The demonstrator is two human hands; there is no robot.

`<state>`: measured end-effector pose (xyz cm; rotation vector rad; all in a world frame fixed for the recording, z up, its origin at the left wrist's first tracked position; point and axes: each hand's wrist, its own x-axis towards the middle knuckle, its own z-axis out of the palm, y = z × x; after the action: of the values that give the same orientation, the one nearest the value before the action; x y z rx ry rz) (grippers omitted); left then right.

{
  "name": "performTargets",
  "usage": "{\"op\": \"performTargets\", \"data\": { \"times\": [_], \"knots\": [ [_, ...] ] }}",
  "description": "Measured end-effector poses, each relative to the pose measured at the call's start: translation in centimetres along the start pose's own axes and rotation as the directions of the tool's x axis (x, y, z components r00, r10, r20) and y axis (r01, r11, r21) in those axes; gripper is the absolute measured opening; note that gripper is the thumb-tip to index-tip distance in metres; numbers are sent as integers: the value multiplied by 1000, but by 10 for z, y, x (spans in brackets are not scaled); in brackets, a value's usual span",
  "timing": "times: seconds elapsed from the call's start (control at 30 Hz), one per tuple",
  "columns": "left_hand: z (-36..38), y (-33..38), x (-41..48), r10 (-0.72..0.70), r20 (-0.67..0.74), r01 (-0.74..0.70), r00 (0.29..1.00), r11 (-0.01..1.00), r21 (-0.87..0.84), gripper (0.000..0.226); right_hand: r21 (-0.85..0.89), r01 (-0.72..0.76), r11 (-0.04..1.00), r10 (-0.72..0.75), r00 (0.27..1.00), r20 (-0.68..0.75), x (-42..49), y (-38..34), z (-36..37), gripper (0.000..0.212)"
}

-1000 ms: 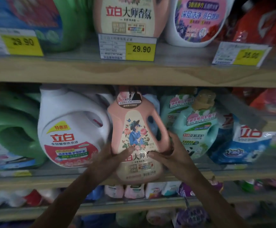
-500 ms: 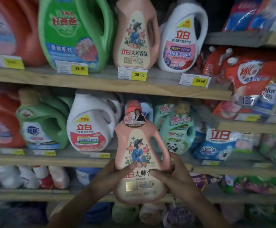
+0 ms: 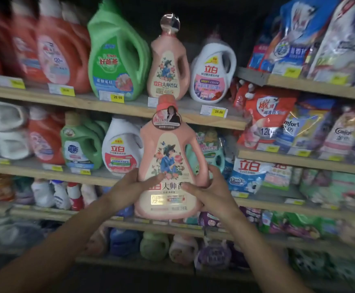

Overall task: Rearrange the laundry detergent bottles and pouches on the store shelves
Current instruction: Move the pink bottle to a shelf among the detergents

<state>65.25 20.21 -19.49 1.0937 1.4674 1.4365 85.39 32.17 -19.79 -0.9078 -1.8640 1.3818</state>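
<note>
I hold a pink detergent bottle upright in front of the shelves, off any shelf board. My left hand grips its lower left side and my right hand grips its lower right, by the handle. A matching pink bottle stands on the upper shelf right above it, between a green bottle and a white bottle.
On the middle shelf stand a white bottle, a green bottle and red bottles. Red, blue and pale pouches fill the right-hand shelves. Small bottles and pouches crowd the lower shelves.
The pink bottle has come out of the middle shelf towards me and sits higher against the shelves. My view has pulled back, showing more shelves.
</note>
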Motion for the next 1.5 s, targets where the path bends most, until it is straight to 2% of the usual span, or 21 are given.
{"op": "performTargets", "data": {
  "times": [0.2, 0.3, 0.53, 0.7, 0.83, 0.93, 1.17, 1.3, 1.5],
  "knots": [
    [-10, 82, -26, 106, 52, -111, 993, 988, 103, 47, 38, 87, 995, -86, 996, -33, -19, -71, -11, 78],
    [-17, 117, -30, 152, 78, -160, 985, 980, 118, 42, 52, 153, 987, -150, 987, -62, -19, -102, -11, 70],
    [-42, 168, -11, 279, 72, -286, 958, 951, 116, 47, 55, 271, 961, -265, 960, -92, 14, -157, -5, 80],
    [-69, 184, 18, 336, 61, -341, 940, 933, 118, 46, 76, 324, 943, -313, 941, -126, 51, -172, 8, 87],
    [-96, 190, 44, 344, 28, -344, 939, 927, 148, 64, 115, 365, 924, -348, 927, -142, 77, -175, 24, 79],
    [-114, 195, 65, 359, 53, -363, 932, 919, 154, 67, 133, 380, 915, -359, 920, -158, 98, -177, 34, 75],
    [-127, 200, 115, 405, 95, -415, 909, 900, 133, 37, 117, 420, 900, -395, 899, -188, 145, -184, 35, 80],
    [-128, 192, 151, 427, 58, -431, 902, 892, 133, 52, 114, 423, 899, -398, 897, -191, 174, -179, 27, 80],
    [-129, 185, 203, 413, 7, -405, 911, 889, 212, 62, 149, 420, 895, -395, 902, -173, 223, -171, 14, 79]
  ]
}}
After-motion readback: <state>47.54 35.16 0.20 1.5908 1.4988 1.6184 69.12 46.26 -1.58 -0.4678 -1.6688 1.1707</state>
